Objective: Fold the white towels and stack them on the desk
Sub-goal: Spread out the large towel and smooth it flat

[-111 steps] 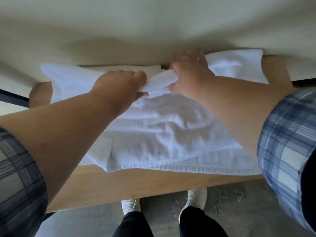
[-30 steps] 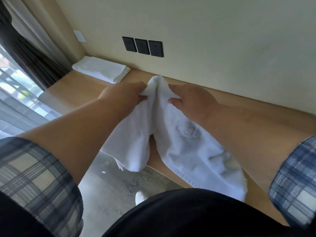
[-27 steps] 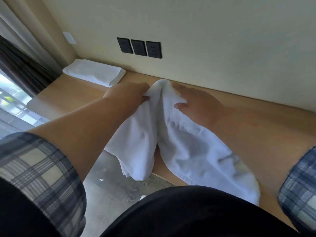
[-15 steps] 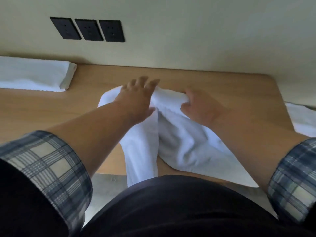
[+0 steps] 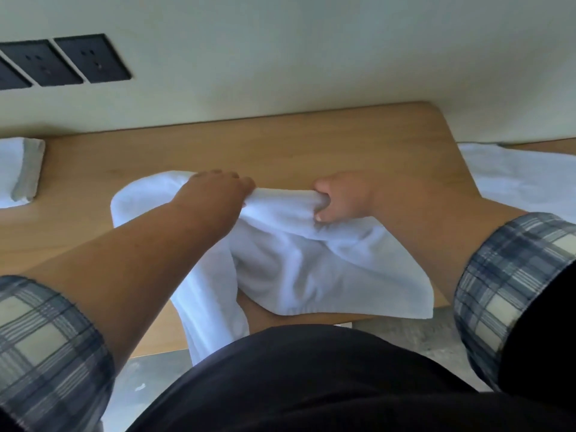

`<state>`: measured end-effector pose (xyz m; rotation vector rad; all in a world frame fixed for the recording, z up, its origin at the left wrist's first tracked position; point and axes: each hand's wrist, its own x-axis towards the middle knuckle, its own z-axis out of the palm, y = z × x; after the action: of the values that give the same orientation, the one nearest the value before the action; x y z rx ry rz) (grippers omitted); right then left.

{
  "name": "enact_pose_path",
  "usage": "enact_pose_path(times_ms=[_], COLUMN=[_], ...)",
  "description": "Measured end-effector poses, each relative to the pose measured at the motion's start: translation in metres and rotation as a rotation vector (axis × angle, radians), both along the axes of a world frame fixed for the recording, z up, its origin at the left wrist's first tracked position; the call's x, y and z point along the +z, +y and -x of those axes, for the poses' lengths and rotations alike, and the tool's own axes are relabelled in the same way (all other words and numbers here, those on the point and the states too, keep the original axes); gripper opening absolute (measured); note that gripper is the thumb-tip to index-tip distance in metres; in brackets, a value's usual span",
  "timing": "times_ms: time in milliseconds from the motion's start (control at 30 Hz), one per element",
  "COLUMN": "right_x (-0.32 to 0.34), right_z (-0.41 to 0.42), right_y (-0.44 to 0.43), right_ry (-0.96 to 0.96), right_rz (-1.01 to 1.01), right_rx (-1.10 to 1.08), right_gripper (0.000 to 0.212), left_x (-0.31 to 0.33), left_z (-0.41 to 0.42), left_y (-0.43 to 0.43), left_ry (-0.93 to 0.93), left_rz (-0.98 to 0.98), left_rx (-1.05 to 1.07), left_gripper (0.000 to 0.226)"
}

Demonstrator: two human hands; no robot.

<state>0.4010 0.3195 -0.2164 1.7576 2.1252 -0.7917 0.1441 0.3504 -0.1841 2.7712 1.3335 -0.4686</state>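
A crumpled white towel (image 5: pixel 296 269) lies on the wooden desk (image 5: pixel 280 145), its near part hanging over the front edge. My left hand (image 5: pixel 215 194) grips the towel's top edge at the left. My right hand (image 5: pixel 343 198) holds the same edge at the right, fingers curled round a bunched fold. A short stretch of the edge runs taut between the two hands. A folded white towel (image 5: pixel 18 173) sits at the desk's far left.
Black wall sockets (image 5: pixel 68 60) are set in the cream wall behind the desk. More white cloth (image 5: pixel 523 179) lies past the desk's right end. Grey floor (image 5: pixel 420 338) shows below the front edge. My dark clothing fills the bottom of the view.
My left hand, flat on the towel half a second ago, now grips its edge. My hands have drawn apart, stretching the edge. The view has swung right.
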Motion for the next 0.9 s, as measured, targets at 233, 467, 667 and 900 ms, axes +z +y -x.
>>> enact_pose_path(times_ms=[233,467,667,900], right_x=[-0.004,-0.035,-0.031,-0.056], right_z=[-0.025,-0.127,-0.145,-0.226], right_y=[0.012,0.036,0.036,0.026], right_ry=[0.330,0.049,0.279,0.745], right_rz=[-0.251,0.033,-0.097,0.155], right_rx=[-0.017,-0.126,-0.187,-0.696], right_gripper=[0.024,0.037,0.016,0.028], left_x=[0.016,0.000,-0.015,-0.032], left_z=[-0.096,-0.138,-0.204,-0.236], left_y=[0.003,0.023,0.022,0.049], left_ry=[-0.165,-0.107,-0.150,-0.152], left_rz=[0.371,0.216,0.213,0.074], left_rx=[0.154,0.251,0.146,0.194], left_gripper=[0.031,0.022,0.037,0.031])
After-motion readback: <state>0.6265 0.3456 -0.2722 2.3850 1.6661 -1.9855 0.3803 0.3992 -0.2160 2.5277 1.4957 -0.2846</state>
